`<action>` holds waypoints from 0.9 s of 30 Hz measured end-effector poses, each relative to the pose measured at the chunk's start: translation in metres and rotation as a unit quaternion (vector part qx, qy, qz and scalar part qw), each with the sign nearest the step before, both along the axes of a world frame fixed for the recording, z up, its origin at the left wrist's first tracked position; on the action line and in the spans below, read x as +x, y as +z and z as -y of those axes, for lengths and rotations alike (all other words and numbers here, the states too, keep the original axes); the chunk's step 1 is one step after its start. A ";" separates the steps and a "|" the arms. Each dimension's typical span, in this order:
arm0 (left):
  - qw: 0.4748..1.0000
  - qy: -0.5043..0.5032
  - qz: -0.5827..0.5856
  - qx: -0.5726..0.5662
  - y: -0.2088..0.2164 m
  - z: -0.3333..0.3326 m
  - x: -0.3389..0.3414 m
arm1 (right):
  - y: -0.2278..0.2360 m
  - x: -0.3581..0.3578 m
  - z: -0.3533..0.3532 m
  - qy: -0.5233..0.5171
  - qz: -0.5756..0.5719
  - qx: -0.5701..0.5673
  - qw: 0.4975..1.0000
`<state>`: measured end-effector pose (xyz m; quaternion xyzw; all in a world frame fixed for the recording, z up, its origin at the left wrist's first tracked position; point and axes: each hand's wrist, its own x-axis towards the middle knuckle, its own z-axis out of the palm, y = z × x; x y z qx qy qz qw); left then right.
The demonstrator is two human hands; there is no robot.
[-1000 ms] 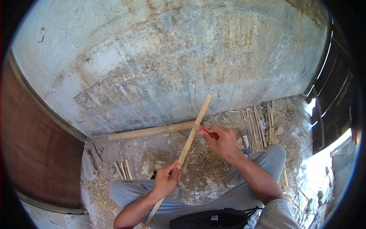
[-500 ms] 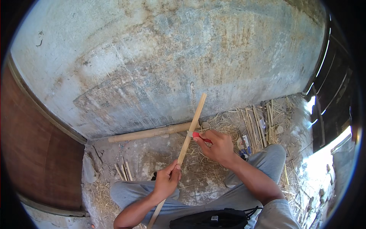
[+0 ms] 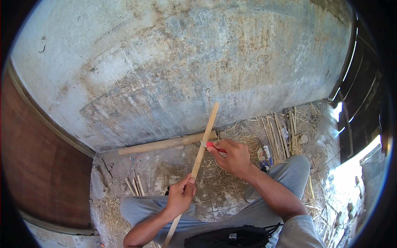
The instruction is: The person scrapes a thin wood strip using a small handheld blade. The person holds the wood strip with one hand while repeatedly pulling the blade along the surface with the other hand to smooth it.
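The left hand grips a long pale bamboo strip angled up toward a weathered concrete wall. The right hand is closed around a red-handled knife, pressing it against the strip's right side. A thick bamboo pole lies behind along the wall's foot.

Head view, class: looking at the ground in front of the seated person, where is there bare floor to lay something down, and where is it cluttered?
Barest is the concrete between the bamboo pole along the wall and the left hand, right of the short sticks. Straw thickens beneath the right hand, which holds a red-handled tool against the bamboo strip. The split strips crowd the right corner.
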<state>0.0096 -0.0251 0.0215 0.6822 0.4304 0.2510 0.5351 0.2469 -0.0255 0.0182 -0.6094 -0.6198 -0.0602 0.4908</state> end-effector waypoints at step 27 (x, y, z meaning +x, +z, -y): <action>0.999 -0.031 -0.037 0.013 0.009 0.012 0.000 | -0.007 0.041 -0.023 -0.069 -0.049 -0.019 0.996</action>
